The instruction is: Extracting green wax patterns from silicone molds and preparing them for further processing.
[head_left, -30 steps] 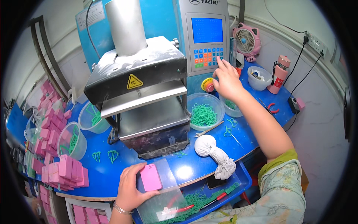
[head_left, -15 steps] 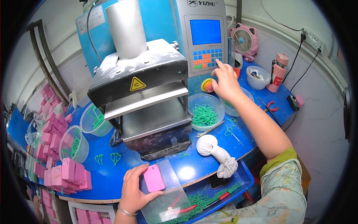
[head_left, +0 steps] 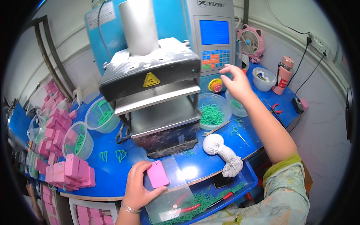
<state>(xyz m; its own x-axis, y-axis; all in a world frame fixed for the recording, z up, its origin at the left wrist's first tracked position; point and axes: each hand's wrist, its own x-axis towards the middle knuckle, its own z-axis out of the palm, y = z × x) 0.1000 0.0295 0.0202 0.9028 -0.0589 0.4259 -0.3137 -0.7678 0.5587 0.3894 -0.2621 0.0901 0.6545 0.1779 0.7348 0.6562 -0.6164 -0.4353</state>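
A: Head view showed the blue desk (head_left: 112, 176) first, with the grey press machine (head_left: 153, 90) standing at its middle and the control panel (head_left: 214, 41) upright behind it. What lay around them?

B: Stacks of pink blocks (head_left: 63, 168) at the left edge, two clear tubs (head_left: 90, 123) beside the press, a bowl of green loops (head_left: 212, 112) to its right, and a white cloth bundle (head_left: 221, 150) near the front edge.

A: And the hands?

B: The left hand (head_left: 137, 187) lay at the near edge, thumb and fingers closed around a pink tag (head_left: 157, 174), which rested on a clear plastic sheet (head_left: 168, 191). The right hand (head_left: 236, 80) hung in the air just right of the panel, fingers loosely spread, gripping nothing.

A: How did the tag lie?

B: Its long axis ran away from the person, tilted slightly left, towards the press opening directly beyond it. The left hand was on it; the right hand was well apart, up by the red round button (head_left: 215, 85).
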